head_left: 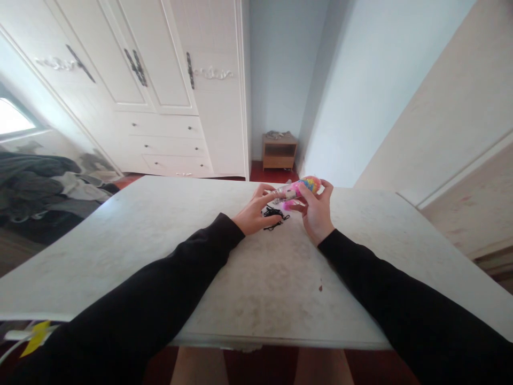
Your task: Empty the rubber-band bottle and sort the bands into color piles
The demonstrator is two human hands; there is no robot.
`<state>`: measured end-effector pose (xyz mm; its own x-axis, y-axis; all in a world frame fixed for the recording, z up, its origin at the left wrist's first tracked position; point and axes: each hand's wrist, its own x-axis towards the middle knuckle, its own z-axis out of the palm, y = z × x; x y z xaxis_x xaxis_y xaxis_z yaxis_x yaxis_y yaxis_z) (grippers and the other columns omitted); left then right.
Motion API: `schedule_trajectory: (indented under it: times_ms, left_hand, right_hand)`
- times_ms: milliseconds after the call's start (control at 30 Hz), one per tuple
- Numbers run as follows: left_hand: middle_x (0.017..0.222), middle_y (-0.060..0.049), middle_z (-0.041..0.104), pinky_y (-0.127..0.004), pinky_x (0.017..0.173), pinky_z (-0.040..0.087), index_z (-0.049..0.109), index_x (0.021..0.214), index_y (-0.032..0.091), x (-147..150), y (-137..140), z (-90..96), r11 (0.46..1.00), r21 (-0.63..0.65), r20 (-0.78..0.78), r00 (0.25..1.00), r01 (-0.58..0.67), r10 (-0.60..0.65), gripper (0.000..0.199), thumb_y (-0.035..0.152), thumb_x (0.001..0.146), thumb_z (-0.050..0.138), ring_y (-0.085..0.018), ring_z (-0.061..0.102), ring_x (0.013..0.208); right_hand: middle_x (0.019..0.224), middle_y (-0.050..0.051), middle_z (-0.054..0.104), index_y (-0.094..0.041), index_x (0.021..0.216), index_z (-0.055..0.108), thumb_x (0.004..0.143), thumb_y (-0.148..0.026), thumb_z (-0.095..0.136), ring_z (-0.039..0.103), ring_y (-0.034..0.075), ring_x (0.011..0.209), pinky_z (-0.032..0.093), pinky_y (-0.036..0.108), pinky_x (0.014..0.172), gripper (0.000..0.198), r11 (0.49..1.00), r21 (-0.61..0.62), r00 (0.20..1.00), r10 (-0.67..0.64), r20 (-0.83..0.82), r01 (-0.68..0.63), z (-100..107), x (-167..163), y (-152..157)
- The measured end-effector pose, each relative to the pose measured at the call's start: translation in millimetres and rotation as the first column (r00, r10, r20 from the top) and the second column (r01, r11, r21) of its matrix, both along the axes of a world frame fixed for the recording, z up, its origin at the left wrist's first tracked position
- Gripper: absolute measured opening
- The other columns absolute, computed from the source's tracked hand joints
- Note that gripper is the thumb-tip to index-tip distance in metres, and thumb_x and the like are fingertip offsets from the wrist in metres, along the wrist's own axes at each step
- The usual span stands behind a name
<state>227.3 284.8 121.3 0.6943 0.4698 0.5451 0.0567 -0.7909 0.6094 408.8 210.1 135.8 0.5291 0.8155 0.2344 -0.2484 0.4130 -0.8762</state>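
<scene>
Pale table [276, 289], right hand [318, 211] seemingly curled

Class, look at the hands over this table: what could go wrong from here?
1. The right hand grips the colourful pack near the table's far edge in view; if it slipped, it might fall off.
2. The left hand is right by the loose black bands, so it could scatter them.
3. Whether the pack is open isn't clear; if so, tilting might spill it.

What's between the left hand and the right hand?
In the head view, a colourful item spans left hand to right hand, and a black tangle lies on the tabletop.
</scene>
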Motion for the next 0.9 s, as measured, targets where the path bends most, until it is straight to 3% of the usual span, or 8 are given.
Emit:
schedule_trajectory:
  times_ms: [200, 367, 467, 700, 900]
  left_hand:
    - [0.137, -0.01, 0.052, -0.046, 0.102, 0.058, 0.072, 0.136, 0.029, -3.1, -1.5, 5.7, 0.997, -0.069, 0.033, 0.999, -0.037, 0.039, 0.047, 0.032, 0.089, 0.071, -0.029, 0.055, 0.128]
    - [0.145, -0.01, 0.046, -0.054, 0.12, 0.047, 0.053, 0.16, 0.033, -0.5, -2.3, 0.9, 0.998, -0.05, -0.018, 0.999, 0.032, -0.033, 0.077, 0.032, 0.086, 0.076, -0.03, 0.054, 0.129]
    - [0.145, -0.012, 0.045, -0.058, 0.127, 0.039, 0.047, 0.164, 0.03, 2.4, -2.9, -3.3, 0.998, -0.026, -0.033, 0.998, 0.05, -0.051, 0.086, 0.029, 0.084, 0.077, -0.032, 0.049, 0.136]
    - [0.135, -0.011, 0.05, -0.052, 0.123, 0.045, 0.064, 0.148, 0.026, 2.3, -0.1, -3.0, 0.998, -0.049, 0.001, 1.0, 0.025, -0.025, 0.067, 0.032, 0.083, 0.078, -0.029, 0.054, 0.129]
    - [0.142, -0.011, 0.049, -0.051, 0.113, 0.053, 0.064, 0.148, 0.029, 0.1, -2.9, 2.2, 0.995, -0.099, 0.015, 1.0, -0.001, 0.003, 0.062, 0.031, 0.087, 0.073, -0.03, 0.056, 0.128]
  right_hand:
    - [0.101, -0.008, 0.065, -0.035, 0.116, 0.033, 0.072, -0.051, 0.09, 0.073, 0.014, 0.072, 0.064, 0.025, 0.051, 0.074, 0.999, -0.015, 0.999, -0.049, 0.004, 0.049, 1.3, 6.7, 2.7]
    - [0.101, -0.008, 0.067, -0.035, 0.117, 0.034, 0.071, -0.055, 0.092, 0.072, 0.013, 0.07, 0.064, 0.025, 0.05, 0.077, 0.999, -0.029, 0.998, 0.04, 0.05, -0.039, -0.5, 0.6, -0.6]
    - [0.1, -0.008, 0.068, -0.035, 0.117, 0.034, 0.068, -0.057, 0.094, 0.07, 0.011, 0.065, 0.06, 0.021, 0.047, 0.081, 0.996, -0.036, 0.994, 0.088, 0.071, -0.085, -2.6, -3.9, -2.7]
    - [0.101, -0.008, 0.066, -0.035, 0.116, 0.033, 0.071, -0.053, 0.093, 0.072, 0.014, 0.071, 0.066, 0.028, 0.055, 0.077, 1.0, -0.017, 0.999, 0.014, 0.041, -0.013, 0.8, 2.5, -1.3]
    - [0.097, -0.008, 0.067, -0.036, 0.115, 0.032, 0.071, -0.055, 0.092, 0.072, 0.014, 0.071, 0.062, 0.025, 0.051, 0.077, 0.999, -0.038, 1.0, -0.003, -0.007, 0.003, 2.0, 4.0, 0.1]
